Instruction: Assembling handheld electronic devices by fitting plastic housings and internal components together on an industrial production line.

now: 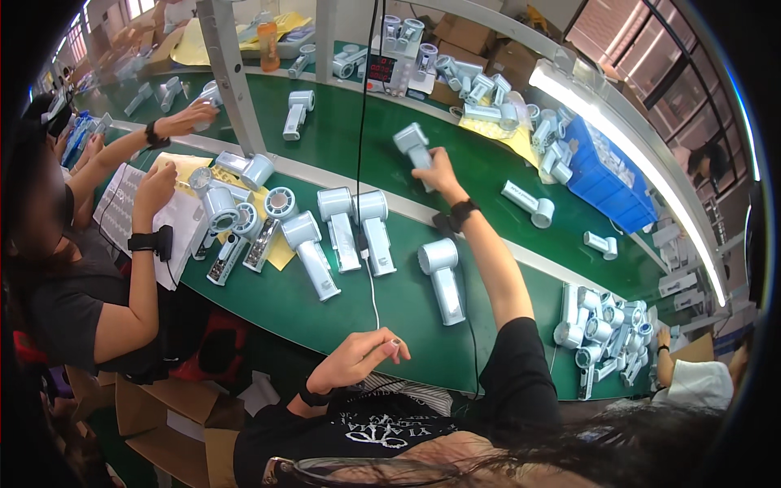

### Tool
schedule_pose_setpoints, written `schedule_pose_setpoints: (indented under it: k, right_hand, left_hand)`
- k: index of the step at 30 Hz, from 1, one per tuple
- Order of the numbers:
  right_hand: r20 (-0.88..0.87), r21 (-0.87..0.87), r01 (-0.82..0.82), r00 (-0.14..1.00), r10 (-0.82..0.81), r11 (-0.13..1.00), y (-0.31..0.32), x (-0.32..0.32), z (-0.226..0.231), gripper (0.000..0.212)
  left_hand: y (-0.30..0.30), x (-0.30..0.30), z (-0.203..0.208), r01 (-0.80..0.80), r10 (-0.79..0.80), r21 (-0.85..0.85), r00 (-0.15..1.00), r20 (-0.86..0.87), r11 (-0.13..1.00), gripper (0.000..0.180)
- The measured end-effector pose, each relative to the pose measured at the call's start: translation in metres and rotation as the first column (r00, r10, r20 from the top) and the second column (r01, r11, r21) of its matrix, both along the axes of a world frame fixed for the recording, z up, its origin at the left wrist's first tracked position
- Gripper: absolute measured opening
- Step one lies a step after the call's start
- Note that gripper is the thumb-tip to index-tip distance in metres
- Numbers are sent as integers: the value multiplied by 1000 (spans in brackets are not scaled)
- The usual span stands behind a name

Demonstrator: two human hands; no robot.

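My right hand (438,175) reaches over the green belt, its fingers closed round the lower end of a pale blue handheld fan (412,140). Near the bench's front edge is my left hand (356,360), loosely bent with thumb and fingers apart, and nothing shows in it. A handheld fan (443,281) lies on the bench beyond it. Two more fans (376,232) rest side by side to the left, next to a white cable (373,293) with its plug near them. Another fan (309,254) lies farther left, beside several with open handles (260,242).
A metal rail (411,205) separates bench and belt. Loose fans (529,203) lie on the belt. A heap of fans (606,329) sits at right, a blue bin (606,183) behind. A black cord (360,122) hangs down centrally. At left, a co-worker's hand (191,120) holds a fan.
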State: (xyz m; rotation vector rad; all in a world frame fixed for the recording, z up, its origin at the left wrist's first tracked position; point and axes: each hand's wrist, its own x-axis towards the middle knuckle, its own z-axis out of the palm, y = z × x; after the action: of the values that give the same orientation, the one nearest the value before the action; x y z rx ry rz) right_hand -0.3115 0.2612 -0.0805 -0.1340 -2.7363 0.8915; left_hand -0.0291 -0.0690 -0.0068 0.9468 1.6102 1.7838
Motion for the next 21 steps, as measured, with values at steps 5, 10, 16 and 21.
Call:
schedule_pose_setpoints:
  k: [5, 10, 16, 21]
  right_hand:
    - [-42, -722, 47, 993, -112, 690, -10, 90, 78, 49]
    - [-119, -963, -130, 991, 62, 235, -19, 216, 114, 37]
    - [30, -984, 35, 999, 30, -174, -87, 328, 117, 37]
    - [-4, -974, -12, 999, -38, -228, -107, 357, 97, 32]
  left_hand:
    - [5, 7, 1, -158, 158, 2, 987, 33, 987, 24]
    - [32, 10, 11, -315, 290, -29, 901, -324, 949, 14]
    - [75, 26, 16, -361, 375, 175, 617, -692, 916, 7]
    - [81, 43, 12, -391, 353, 127, 587, -728, 912, 9]
